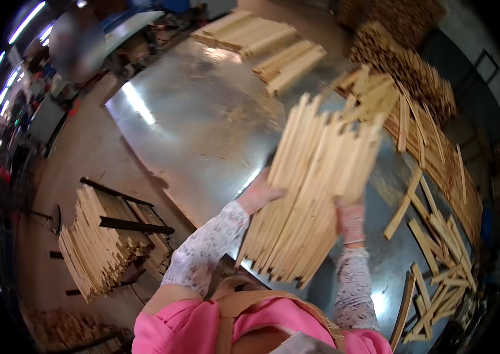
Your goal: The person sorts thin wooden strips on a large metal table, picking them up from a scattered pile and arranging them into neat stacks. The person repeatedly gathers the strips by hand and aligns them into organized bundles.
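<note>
Between my two hands is a wide bundle of pale wooden strips, side by side, with uneven ends, tilted over the near part of the metal table. My left hand, in a pinkish glove below a flowered sleeve, grips the bundle's left edge with its thumb on top. My right hand, gloved alike, presses the right edge. The far fingers of both hands are partly hidden by the wood. Past the bundle's far right end lies a loose heap of short wood pieces.
Stacked strips and a smaller group lie on the metal table's far end. Scattered strips cover its right side. A large pile of strips stands behind. At left, a dark-barred rack holds more strips.
</note>
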### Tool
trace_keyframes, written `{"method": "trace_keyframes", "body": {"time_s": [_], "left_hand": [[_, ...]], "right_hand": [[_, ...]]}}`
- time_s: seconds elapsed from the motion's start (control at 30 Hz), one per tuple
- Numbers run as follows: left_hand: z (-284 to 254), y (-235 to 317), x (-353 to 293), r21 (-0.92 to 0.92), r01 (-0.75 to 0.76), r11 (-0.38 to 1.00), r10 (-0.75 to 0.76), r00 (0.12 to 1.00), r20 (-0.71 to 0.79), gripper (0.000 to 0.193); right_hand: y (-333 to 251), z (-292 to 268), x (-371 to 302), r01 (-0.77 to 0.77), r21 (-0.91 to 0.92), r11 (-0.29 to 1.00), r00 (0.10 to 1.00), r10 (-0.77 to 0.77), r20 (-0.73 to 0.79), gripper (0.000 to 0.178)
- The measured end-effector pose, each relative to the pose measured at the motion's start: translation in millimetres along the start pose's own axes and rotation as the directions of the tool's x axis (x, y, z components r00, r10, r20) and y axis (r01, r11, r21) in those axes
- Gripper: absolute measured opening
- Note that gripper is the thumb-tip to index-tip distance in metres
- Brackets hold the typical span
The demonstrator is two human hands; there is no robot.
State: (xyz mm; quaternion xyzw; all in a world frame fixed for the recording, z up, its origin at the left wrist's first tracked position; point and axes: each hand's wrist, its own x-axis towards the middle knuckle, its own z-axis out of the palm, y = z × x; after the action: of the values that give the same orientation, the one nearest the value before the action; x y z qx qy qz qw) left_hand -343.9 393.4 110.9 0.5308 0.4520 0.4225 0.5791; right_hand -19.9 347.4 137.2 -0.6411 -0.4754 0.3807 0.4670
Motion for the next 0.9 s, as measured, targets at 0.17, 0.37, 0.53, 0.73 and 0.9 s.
{"method": "trace_keyframes", "body": {"time_s": [0.17,0.37,0.53,0.73,0.9], "left_hand": [[-15.7,185.6,12.7,-0.025,-0.33,0.944,0.328,0.943,-0.056,0.098],[-31.4,141.1,18.0,-0.66,0.048,0.75,0.113,0.973,0.2,0.083],[-42.7,46.1,-47.7,-0.604,0.253,0.756,-0.145,0.964,0.221,0.073],[-69.5,-11.9,-132.7,0.062,0.239,0.969,-0.246,0.958,0.144,0.062],[-74.3,-21.7,-166.7,0.955,-0.133,0.264,-0.342,0.913,0.221,0.058]], "right_hand": [[-171.8,-20.3,-1.3,0.557,0.085,0.826,0.82,-0.531,-0.214,0.073],[-85.9,-36.9,-26.3,0.686,-0.2,0.699,0.717,-0.697,0.021,0.073],[22.2,-12.4,-108.9,0.1,-0.341,0.935,0.995,-0.092,0.039,0.072],[77.8,5.5,-186.4,-0.066,-0.593,0.802,0.987,0.14,0.08,0.073],[107.3,25.7,-220.5,0.303,-0.819,0.488,0.909,0.11,0.402,0.07]]}}
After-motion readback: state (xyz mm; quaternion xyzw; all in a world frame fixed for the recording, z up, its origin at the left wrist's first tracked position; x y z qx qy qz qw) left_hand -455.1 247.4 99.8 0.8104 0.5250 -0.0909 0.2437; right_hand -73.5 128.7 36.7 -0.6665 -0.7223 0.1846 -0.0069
